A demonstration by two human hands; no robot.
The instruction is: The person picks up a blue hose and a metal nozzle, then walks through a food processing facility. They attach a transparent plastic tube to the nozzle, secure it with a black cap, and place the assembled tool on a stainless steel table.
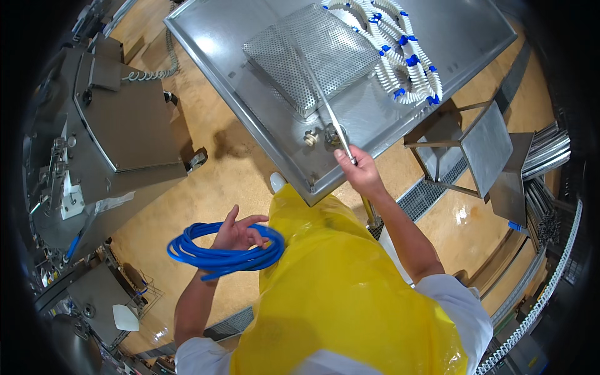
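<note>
A coil of blue hose (pixel 194 256) hangs around my left hand (pixel 236 236), its loops passing in front of the palm. The thumb and fingers are loosely bent and partly spread. To the right, my right hand (pixel 361 172) grips the near end of a long thin metal rod (pixel 329 107), fingers closed around it. The rod reaches away over the corner of a steel table with a raised rim (pixel 250 130). Its far part crosses above a perforated metal plate (pixel 312 50). Beside the rod, near the corner, are a round drain (pixel 331 134) and a small pale fitting (pixel 310 138).
White ribbed chain (pixel 409 75) with blue pieces lies looped on the table's far right. A steel machine on casters (pixel 131 112) stands at left. A metal frame stand (pixel 487 147) and stacked metal bars (pixel 547 153) are at right. A floor grate (pixel 431 194) runs beside the table.
</note>
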